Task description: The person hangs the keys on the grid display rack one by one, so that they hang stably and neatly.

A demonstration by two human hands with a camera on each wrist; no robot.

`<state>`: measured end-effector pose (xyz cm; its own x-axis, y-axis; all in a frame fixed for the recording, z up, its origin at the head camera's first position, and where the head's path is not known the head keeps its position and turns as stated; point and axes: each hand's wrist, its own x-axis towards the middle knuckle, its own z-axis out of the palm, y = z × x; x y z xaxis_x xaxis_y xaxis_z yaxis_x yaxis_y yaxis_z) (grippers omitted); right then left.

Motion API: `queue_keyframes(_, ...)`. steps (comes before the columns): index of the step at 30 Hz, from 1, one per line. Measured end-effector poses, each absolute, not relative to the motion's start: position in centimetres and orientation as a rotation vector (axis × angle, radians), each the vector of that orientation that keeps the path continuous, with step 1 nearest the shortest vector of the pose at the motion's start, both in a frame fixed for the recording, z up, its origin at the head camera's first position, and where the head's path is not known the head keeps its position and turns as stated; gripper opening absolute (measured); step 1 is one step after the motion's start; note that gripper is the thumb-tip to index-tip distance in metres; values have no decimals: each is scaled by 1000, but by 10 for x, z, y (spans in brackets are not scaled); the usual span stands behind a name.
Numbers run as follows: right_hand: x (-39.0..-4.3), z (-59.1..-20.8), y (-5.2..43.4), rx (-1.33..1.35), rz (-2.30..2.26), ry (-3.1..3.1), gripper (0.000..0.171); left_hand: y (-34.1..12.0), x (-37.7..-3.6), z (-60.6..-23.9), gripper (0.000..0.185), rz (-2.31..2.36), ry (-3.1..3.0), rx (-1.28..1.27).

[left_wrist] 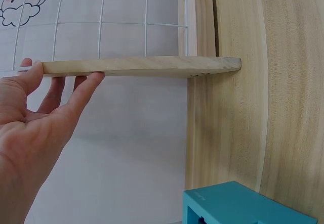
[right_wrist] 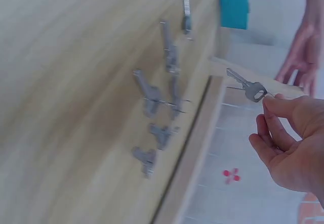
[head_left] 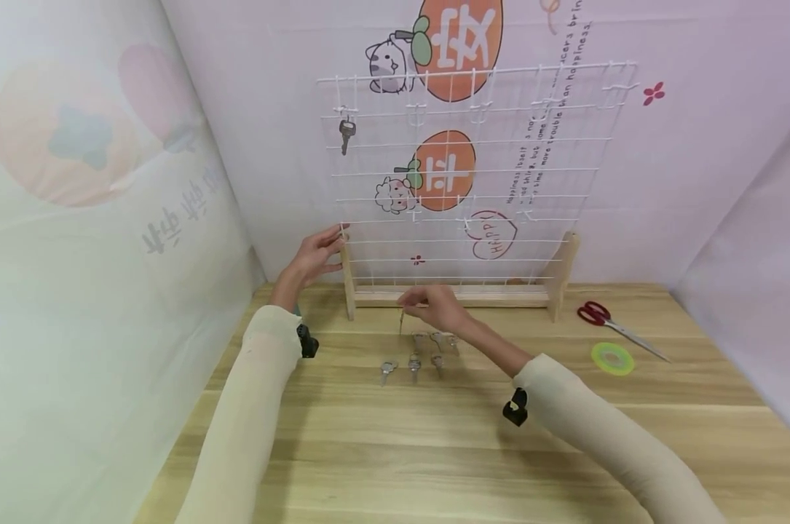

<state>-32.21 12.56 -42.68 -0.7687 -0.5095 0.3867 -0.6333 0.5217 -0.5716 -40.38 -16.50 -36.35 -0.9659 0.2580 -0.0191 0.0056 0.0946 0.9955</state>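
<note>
1. My right hand [head_left: 437, 304] hangs just in front of the rack's wooden base rail, thumb and forefinger pinching a small silver key [right_wrist: 246, 87] by the wire loop on its head, so the blade dangles free above the table [head_left: 434, 451].
2. My left hand [head_left: 316, 256] is spread, its straight fingers resting against the top of the left wooden foot [left_wrist: 142, 66] of the wire grid rack [head_left: 473, 175]; I judge that it is steadying the rack.
3. Done so far, as I read it: one dark-headed key [head_left: 346, 134] hangs from a hook in the rack's top left corner. The other white hooks along the upper wires look bare.
4. Left to do: the key between my fingers is not yet on a hook, and a cluster of loose keys [head_left: 416, 355], about six of them, lies on the table just below my right hand.
5. The rack is the only holder here, and it carries that single key. Red-handled scissors [head_left: 614, 324] and a ring of yellow-green tape [head_left: 612, 358] lie well apart on the right.
</note>
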Motion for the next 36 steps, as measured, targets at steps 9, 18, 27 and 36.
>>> queue_keyframes(9,-319,-361,133,984,1088,-2633,18,-168,-401,-364,49,1972,2183,267)
queue_keyframes(18,-324,-280,143,927,1034,-2517,18,-167,-401,-365,49,1948,2207,281)
queue_keyframes(27,-325,-214,142,858,1067,-2340,17,-166,-397,-360,49,1947,2210,281)
queue_keyframes(36,-329,-169,142,709,1200,-2211,20,-166,-398,-364,49,1945,2213,273)
